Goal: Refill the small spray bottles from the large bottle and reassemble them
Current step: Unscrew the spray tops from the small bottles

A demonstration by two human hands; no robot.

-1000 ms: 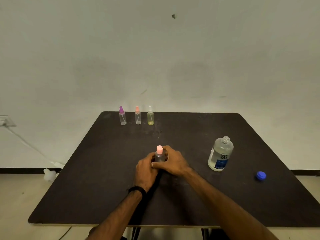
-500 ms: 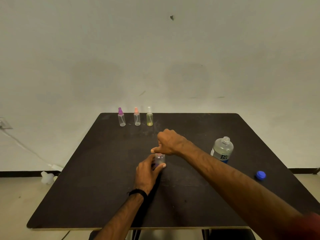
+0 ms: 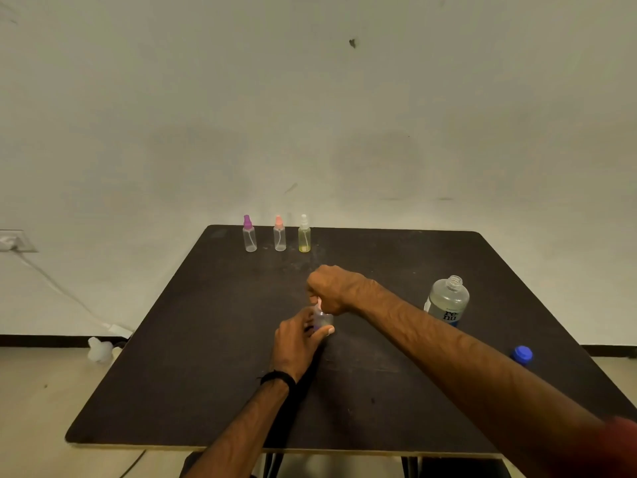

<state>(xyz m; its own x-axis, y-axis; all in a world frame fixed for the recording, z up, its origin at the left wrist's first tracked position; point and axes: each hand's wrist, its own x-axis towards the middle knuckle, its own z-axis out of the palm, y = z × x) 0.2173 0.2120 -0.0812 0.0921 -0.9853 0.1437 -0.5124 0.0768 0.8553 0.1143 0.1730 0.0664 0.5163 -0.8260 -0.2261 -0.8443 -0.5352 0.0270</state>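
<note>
- Left hand (image 3: 299,343) was wrapped around the body of a small clear spray bottle (image 3: 323,319), standing it on the table (image 3: 193,357) about mid-table, thumb tip showing on the right side of the bottle
- Right hand (image 3: 333,288) sat right on top of that bottle, fingers curled down and pinched on its pink cap (image 3: 319,302), only a sliver of pink peeked out under the fist, so couldn't tell if the cap was fully seated or not
- Black band (image 3: 277,377) on the left wrist, and a bit of red sleeve (image 3: 617,443) at the near right corner of the view
- Large bottle (image 3: 447,301) stood upright to the right of the hands, well apart from them, neck open with no cap on, clear liquid filling a good part of it, blue-and-white label facing the camera
- Its blue cap (image 3: 522,354) lay on the table nearer and further right, close to the right edge
- Along the far edge, three more small spray bottles stood in a row, left of centre: purple-topped bottle (image 3: 249,234) on the left, pink-topped bottle (image 3: 279,233) in the middle, and a white-topped bottle (image 3: 304,233) on the right with yellowish contents
- Those three all had their tops on and stood apart from each other, not touching
- Off the table on the far left, a white plug thing (image 3: 99,348) sat on the floor with a white cord (image 3: 58,288) running up to a wall socket (image 3: 13,240)
</note>
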